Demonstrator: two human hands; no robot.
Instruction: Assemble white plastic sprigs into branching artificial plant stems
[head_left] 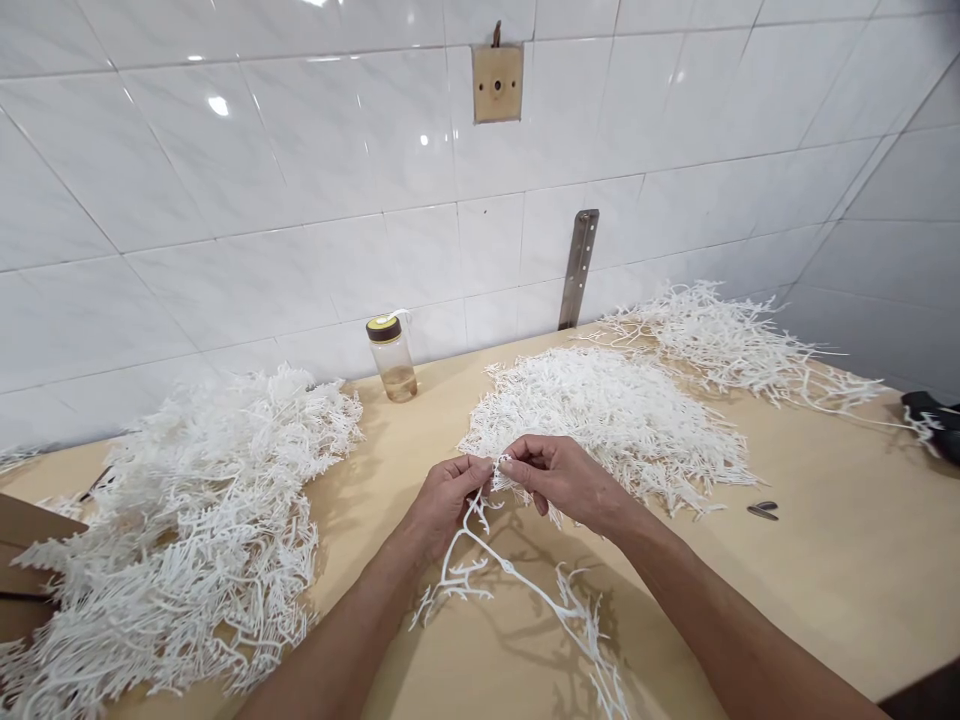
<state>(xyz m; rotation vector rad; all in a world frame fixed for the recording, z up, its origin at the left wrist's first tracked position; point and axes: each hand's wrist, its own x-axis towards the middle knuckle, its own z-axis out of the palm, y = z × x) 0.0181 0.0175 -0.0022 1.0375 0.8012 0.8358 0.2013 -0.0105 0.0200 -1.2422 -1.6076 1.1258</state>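
My left hand (452, 492) pinches the top of a white plastic branch (510, 567), whose forked twigs hang down over the table toward me. Close beside it, my right hand (556, 478) has thumb and finger pressed together on a small white twig piece (504, 463) at the same spot. Whether that piece is joined to the branch is hard to see. Just behind my hands lies a heap of small white twig pieces (600, 410). A larger pile of white branches (202, 520) spreads to the left.
Another pile of long white stems (735, 340) lies at the back right. A lidded bottle (394, 365) with some brown liquid stands near the tiled wall. A metal strip (579, 268) leans there. Small snips (763, 510) rest on the table (847, 570). A black object (930, 420) is at the right edge.
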